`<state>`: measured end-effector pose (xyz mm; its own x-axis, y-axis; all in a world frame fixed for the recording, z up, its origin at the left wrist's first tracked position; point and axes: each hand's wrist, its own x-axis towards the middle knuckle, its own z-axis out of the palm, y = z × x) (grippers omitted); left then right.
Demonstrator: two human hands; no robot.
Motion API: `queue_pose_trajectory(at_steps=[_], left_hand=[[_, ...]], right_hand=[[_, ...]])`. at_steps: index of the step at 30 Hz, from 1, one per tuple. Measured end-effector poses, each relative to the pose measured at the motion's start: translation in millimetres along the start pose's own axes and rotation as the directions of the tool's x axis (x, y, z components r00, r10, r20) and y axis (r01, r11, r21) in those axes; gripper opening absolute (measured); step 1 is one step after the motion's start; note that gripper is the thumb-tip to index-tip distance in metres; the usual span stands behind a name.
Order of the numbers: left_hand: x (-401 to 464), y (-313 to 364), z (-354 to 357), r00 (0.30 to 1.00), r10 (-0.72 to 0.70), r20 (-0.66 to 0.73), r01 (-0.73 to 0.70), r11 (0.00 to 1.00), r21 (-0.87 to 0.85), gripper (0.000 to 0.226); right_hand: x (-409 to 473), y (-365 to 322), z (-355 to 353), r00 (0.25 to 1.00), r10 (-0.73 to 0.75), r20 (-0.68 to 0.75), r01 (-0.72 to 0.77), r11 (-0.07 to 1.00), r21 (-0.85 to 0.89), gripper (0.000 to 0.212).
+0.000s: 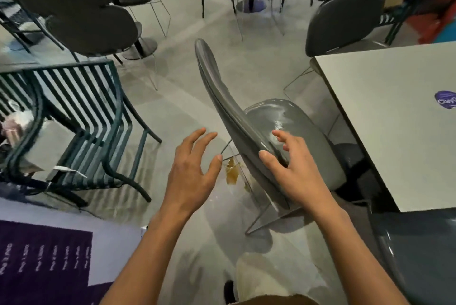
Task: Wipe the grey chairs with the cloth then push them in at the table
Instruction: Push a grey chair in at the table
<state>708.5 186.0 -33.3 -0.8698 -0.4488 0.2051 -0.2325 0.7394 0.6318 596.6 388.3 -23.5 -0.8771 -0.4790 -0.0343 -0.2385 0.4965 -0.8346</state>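
A glossy grey chair [249, 127] stands in the middle, its seat turned toward the white table [385, 117] on the right. My right hand [291, 166] rests on the lower edge of its backrest, thumb behind and fingers spread over the front, not clenched. My left hand [192, 166] hovers just left of the backrest, fingers apart, touching nothing. A yellowish cloth-like scrap [232, 171] lies on the floor under the chair, between my hands. A second grey chair [417, 255] sits at the lower right, partly under the table.
Stacked dark green slatted chairs [81, 117] stand to the left. Dark upholstered chairs [81, 8] and other tables fill the back. Another dark chair [345, 21] is at the table's far side. A purple mat [42, 255] lies at lower left.
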Motion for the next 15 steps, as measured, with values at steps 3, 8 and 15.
queue_pose_trajectory(at_steps=[3, 8, 15], left_hand=[[37, -15, -3, 1.000, 0.017, 0.020, -0.017, 1.000, -0.013, 0.048], [95, -42, 1, 0.994, 0.091, 0.068, -0.089, 0.996, -0.031, 0.048], [205, -80, 3, 0.977, 0.147, 0.155, -0.145, 0.989, -0.025, 0.044]], right_hand=[[25, -12, 14, 1.000, 0.014, -0.018, -0.014, 1.000, -0.017, 0.063], [72, -24, 30, 0.994, 0.068, -0.090, -0.066, 0.998, 0.022, 0.058], [154, -40, 48, 0.974, 0.165, -0.157, -0.158, 0.986, 0.058, 0.054]])
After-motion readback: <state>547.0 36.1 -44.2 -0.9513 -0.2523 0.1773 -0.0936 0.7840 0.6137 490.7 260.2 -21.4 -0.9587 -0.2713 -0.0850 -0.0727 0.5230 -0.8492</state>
